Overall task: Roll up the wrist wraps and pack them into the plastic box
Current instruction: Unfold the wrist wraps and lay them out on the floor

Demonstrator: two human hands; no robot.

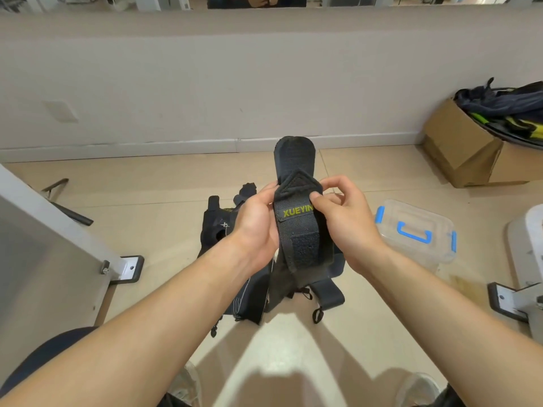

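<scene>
A black wrist wrap (296, 230) with a yellow "XUEYIN" label is held up in front of me, over the floor. My left hand (255, 221) grips its left edge. My right hand (343, 218) pinches its right edge beside the label with thumb and fingers. One end of the wrap stands up above my hands and a Velcro patch faces me lower down. More black wraps and straps (252, 292) lie in a heap on the floor beneath. The clear plastic box (417, 230), lid on with blue latches and handle, sits on the floor to the right.
A cardboard box (464, 148) holding dark bags stands at the back right against the wall. White furniture legs with metal feet stand at the left (126, 267) and right (511, 298). My shoes show at the bottom edge.
</scene>
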